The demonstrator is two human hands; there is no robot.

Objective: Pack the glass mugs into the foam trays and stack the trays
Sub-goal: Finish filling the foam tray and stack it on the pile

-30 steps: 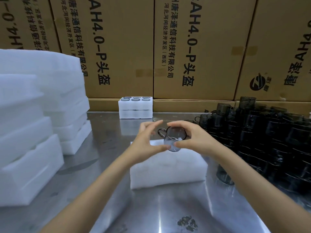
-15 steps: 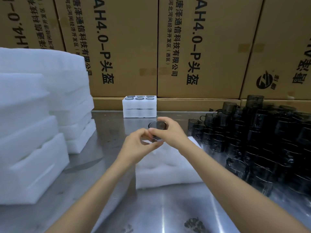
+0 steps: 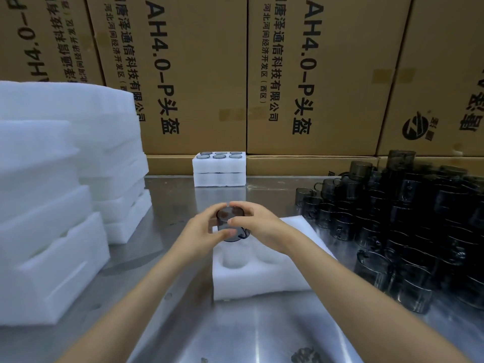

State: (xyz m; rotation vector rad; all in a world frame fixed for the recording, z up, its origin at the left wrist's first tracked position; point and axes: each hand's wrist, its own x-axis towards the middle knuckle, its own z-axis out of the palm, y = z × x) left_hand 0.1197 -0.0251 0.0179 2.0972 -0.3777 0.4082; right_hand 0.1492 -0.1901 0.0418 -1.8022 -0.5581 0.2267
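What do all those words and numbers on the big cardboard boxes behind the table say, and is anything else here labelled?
"AH4.0-P头盔", running sideways down the middle box.
"AH4.0-P头盔" again on the box to its right.
"唐泽通信科技有限公司" in a smaller column on the middle box.
"(西区)" ends the smallest column; the rest is too blurred.
Round black logo on the far right box; its characters are cut off.
Mugs, foam trays and table: no text.

counter: shiny grey metal counter [image 3: 167,205]
boxes: big brown cardboard boxes [image 3: 199,74] with black writing, standing behind it
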